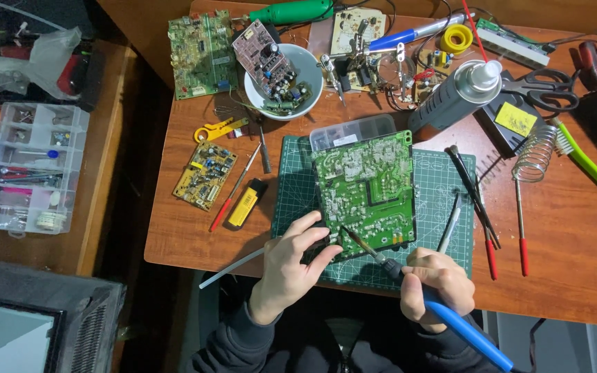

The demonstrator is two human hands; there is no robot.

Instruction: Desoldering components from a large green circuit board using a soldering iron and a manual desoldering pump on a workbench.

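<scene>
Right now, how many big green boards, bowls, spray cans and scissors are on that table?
Big green boards: 2
Bowls: 1
Spray cans: 1
Scissors: 1
Total: 5

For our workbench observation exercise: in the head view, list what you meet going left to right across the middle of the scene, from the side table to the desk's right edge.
Clear compartment organiser box → small yellow circuit board → red-handled screwdriver → large green circuit board → black tweezers → coiled soldering iron stand → green-handled brush.
</scene>
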